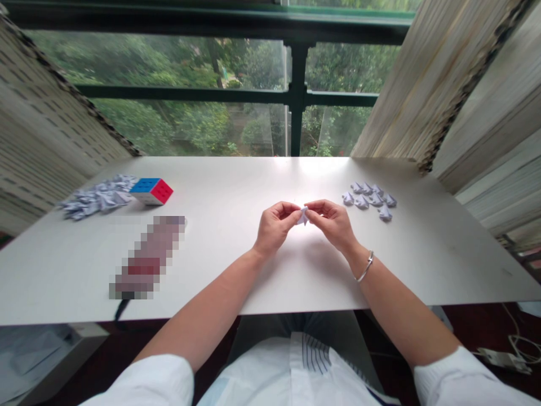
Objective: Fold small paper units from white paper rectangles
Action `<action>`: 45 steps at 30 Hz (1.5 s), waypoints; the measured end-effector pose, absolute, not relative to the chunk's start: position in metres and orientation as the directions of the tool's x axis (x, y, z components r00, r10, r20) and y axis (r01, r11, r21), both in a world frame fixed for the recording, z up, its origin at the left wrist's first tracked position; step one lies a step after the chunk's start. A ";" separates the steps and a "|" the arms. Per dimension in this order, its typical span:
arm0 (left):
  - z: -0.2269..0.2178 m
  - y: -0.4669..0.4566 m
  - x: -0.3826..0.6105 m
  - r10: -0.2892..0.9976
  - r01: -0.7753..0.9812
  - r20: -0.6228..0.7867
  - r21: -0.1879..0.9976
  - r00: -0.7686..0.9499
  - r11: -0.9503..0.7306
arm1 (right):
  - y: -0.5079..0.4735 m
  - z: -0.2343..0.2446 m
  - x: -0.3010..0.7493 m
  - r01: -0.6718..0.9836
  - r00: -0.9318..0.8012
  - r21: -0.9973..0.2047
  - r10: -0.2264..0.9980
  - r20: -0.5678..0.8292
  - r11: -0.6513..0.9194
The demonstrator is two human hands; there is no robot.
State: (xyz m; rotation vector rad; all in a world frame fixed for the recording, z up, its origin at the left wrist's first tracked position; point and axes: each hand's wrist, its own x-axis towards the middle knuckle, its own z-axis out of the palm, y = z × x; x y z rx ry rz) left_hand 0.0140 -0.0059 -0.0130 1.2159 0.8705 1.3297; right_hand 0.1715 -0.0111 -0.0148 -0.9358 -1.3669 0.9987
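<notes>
A small folded piece of pale paper (302, 215) is held above the middle of the white table (236, 265). My left hand (275, 226) pinches its left side with thumb and fingers closed. My right hand (332, 223) pinches its right side; a thin bracelet sits on that wrist. Both hands meet at the paper, a little above the tabletop.
Several folded paper pieces (370, 198) lie in a group to the right of my hands. A bigger heap of paper pieces (96, 197) lies at the far left, beside a colourful puzzle cube (151, 190). A blurred oblong object (147, 256) lies at the front left. A window is behind the table.
</notes>
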 end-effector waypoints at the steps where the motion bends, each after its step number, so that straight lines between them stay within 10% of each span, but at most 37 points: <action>1: -0.013 -0.006 0.014 0.976 -0.212 0.192 0.963 0.098 -0.168 | -0.011 -0.015 0.172 -0.013 -0.049 -0.948 0.947 0.317 0.317; 16: -0.005 -0.004 0.010 0.978 -0.331 -0.001 0.941 0.211 0.072 | -0.013 -0.005 0.174 -0.137 -0.063 -0.983 0.990 0.128 0.119; 31: -0.004 -0.006 0.008 0.968 -0.308 0.089 0.951 0.233 -0.013 | -0.011 -0.007 0.178 -0.222 -0.054 -0.972 0.994 0.094 0.080; 45: -0.009 -0.005 0.008 0.972 -0.079 0.229 0.971 0.051 -0.224 | -0.014 -0.012 0.173 0.203 -0.078 -0.880 0.903 0.423 0.430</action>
